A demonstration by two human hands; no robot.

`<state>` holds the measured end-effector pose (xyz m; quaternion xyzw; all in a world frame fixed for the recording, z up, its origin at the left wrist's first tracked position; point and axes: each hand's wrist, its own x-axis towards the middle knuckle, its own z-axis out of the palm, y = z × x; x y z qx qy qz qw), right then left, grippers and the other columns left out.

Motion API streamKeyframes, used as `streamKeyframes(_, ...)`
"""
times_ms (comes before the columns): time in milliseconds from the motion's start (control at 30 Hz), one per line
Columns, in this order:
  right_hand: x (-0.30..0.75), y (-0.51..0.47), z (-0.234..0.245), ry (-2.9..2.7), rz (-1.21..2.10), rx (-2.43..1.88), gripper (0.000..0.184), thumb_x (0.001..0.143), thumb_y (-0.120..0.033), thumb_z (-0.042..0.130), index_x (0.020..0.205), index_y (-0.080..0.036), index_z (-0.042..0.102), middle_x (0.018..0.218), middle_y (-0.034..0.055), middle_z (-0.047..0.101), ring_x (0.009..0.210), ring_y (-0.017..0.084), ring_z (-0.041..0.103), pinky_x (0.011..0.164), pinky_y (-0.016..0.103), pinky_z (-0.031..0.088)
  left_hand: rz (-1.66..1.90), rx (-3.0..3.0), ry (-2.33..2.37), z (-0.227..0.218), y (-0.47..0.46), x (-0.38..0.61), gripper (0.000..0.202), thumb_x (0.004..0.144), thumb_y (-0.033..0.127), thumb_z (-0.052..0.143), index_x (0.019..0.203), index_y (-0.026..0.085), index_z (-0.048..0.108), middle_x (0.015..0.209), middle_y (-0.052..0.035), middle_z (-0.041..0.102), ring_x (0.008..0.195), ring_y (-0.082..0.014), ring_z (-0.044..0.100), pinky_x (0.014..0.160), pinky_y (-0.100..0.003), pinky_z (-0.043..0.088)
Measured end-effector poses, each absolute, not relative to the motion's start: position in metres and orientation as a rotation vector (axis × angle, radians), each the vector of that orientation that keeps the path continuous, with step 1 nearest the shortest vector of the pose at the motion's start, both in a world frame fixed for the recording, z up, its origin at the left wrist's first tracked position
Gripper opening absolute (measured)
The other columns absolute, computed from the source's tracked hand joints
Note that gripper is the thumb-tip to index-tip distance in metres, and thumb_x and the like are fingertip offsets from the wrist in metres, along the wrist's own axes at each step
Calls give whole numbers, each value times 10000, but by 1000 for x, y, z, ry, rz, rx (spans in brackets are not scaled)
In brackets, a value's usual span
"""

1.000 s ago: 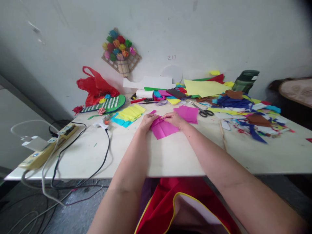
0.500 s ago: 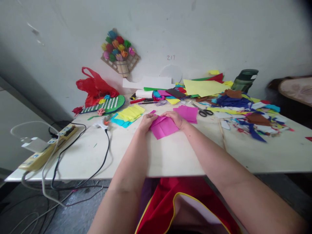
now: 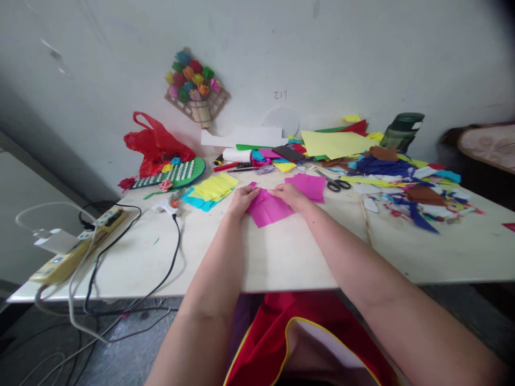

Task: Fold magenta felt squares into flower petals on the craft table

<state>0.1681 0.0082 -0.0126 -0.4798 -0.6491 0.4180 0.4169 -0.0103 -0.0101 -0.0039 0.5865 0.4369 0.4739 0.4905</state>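
Note:
A magenta sheet of thin paper (image 3: 269,212) lies between my two hands at the middle of the table. My left hand (image 3: 243,199) has its fingers closed on the sheet's left side. At its upper right edge, my right hand (image 3: 292,195) pinches the same paper. Behind the right hand rests another magenta paper piece (image 3: 311,186). Yellow paper (image 3: 215,186) overlaps blue paper (image 3: 196,200) to the left of my left hand. Black-handled scissors (image 3: 337,185) lie to the right of the magenta pieces.
A glue gun (image 3: 167,205) with a cord and a power strip (image 3: 76,249) are on the left. Farther back stand a red plastic bag (image 3: 155,142) and a green flower-decorated board (image 3: 193,172). Paper scraps (image 3: 424,195) and a dark green bottle (image 3: 402,131) occupy the right.
My right hand's fingers have shifted slightly right along the magenta paper's upper edge, drawing apart from the left hand. The left hand stays on the sheet. The view has moved slightly.

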Motion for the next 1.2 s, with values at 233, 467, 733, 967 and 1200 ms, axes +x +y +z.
streamKeyframes(233,168,5,-11,-1528,1114,-1219,370,566,-473,688,541,-175,470,430,-75,364,424,74,331,422,224,244,1139,1445,1073,-8,-5,-11,345,651,462,681,634,150,533,497,31,484,394,-56,386,375,-191,265)
streamKeyframes(467,168,5,-11,-1537,1163,-1166,339,605,-470,665,576,-170,508,445,-58,417,431,82,372,424,222,272,1091,1445,1098,-5,-7,-11,329,645,452,685,657,145,566,500,27,501,401,-62,396,386,-195,268)
streamKeyframes(733,168,4,-9,-1601,1110,-1131,325,588,-454,657,551,-159,526,456,-62,400,462,82,369,456,224,297,1033,1499,1085,-2,-10,-9,340,649,462,677,697,136,590,538,16,529,430,-64,410,417,-201,287)
streamKeyframes(967,165,7,-12,-1659,1023,-1083,260,611,-404,615,569,-152,570,514,-46,463,527,97,410,526,232,336,1058,1506,1113,-1,-11,-8,337,629,443,697,647,145,540,505,38,482,422,-54,371,418,-203,250)
streamKeyframes(1200,163,8,-12,-1717,931,-1058,194,627,-329,559,534,-159,548,520,-38,442,544,99,391,532,229,315,1084,1522,1086,-4,-9,-6,295,641,403,683,682,145,547,547,39,500,453,-57,387,438,-199,267)
